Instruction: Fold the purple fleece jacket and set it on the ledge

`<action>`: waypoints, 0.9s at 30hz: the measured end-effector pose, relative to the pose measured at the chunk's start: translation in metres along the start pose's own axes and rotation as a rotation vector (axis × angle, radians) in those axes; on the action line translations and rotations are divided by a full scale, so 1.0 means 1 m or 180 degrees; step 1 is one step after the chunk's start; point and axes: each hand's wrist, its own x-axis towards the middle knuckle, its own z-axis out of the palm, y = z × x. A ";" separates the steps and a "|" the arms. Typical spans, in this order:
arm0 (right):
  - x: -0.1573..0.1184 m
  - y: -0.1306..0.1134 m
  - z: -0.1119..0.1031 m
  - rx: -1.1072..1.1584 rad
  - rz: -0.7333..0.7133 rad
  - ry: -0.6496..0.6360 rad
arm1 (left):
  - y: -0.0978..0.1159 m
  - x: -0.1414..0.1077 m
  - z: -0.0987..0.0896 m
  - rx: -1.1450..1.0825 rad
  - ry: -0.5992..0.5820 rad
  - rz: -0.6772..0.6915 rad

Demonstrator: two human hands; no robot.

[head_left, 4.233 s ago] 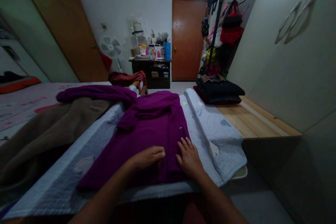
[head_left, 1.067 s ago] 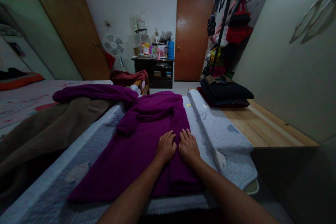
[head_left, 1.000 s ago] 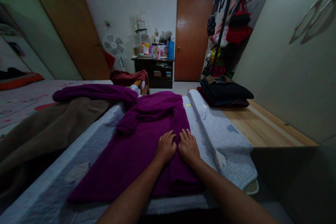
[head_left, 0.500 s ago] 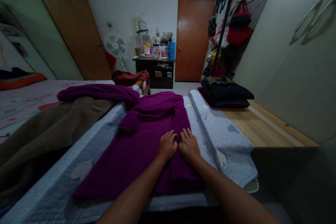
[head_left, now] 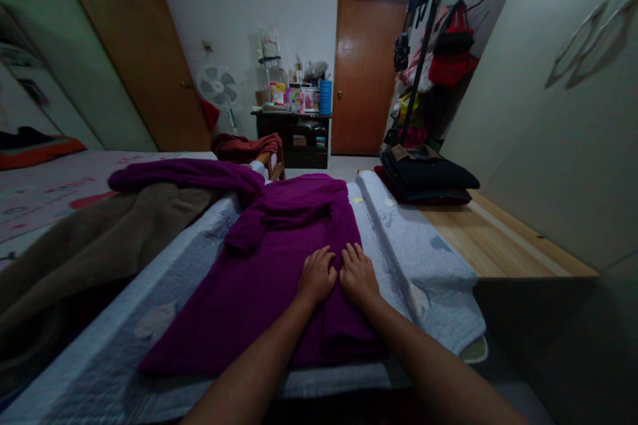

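My left hand (head_left: 317, 277) and right hand (head_left: 357, 277) rest, a bit curled, on one purple top (head_left: 249, 305); I can't tell if they pinch. One fan (head_left: 218, 85) stands behind.

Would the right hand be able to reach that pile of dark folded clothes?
Probably, with a stretch: nothing tall stands between the right hand and the dark pile, just quilt, though that hand rests on the purple garment.

Pale quilted bedcover (head_left: 433, 265); on it, purple garment (head_left: 264, 279)
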 end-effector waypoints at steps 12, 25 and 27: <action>0.000 0.002 0.006 -0.0055 -0.0034 0.0061 | 0.000 -0.001 0.000 -0.0009 0.0028 0.0013; 0.000 0.003 0.009 -0.0095 -0.0060 0.0117 | 0.002 0.000 -0.001 -0.0086 0.0003 -0.0083; 0.000 0.003 0.009 -0.0105 -0.0057 0.0113 | 0.002 0.000 -0.002 -0.0113 -0.0013 -0.0103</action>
